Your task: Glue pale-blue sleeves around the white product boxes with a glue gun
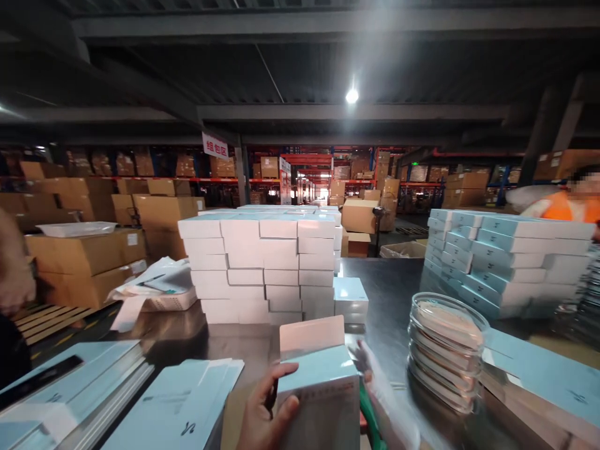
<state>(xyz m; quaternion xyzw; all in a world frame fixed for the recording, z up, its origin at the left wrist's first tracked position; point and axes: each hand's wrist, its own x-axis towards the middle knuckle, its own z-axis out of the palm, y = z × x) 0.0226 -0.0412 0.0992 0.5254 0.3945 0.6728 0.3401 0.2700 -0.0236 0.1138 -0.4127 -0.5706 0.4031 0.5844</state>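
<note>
A light-blue and white carton (319, 400) is upright in front of me, its top flap (312, 337) raised at the far side. My left hand (267, 409) grips its left side, thumb on the near face and fingers near the top edge. At the carton's right side is my right hand (387, 400), which looks whitish and is smeared by motion. Whether its fingers hold anything I cannot make out. Flat light-blue carton blanks (173, 406) lie to the left. On the right stands a stack of clear round dishes (447, 353).
A tall wall of finished white boxes (262, 269) fills the table's middle back. More light-blue boxes (506, 262) are stacked at the right, with flat cartons (548, 381) nearer. A white basket (164, 294) holds papers and a pen. Other people stand at both edges.
</note>
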